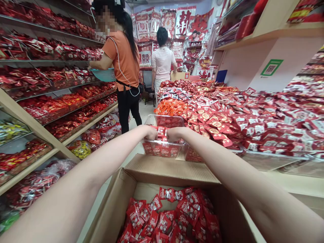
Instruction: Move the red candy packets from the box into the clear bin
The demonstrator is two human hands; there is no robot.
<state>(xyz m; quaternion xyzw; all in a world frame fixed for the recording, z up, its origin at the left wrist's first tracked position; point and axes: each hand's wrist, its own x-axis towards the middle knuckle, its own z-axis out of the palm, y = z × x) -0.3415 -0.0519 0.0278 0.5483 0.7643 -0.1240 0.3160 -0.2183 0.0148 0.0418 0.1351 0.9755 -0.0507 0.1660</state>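
The left hand [152, 133] and right hand [174, 134] curled among red packets [162, 131] inside a clear bin [165, 119] — whether pinching any could not be told — where hard pressing might have pushed some over the rim toward the open carton [162, 167].

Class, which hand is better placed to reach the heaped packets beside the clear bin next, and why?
Probably the right hand: it is at the side of the clear bin nearest the heaped packets; the left hand is opposite.
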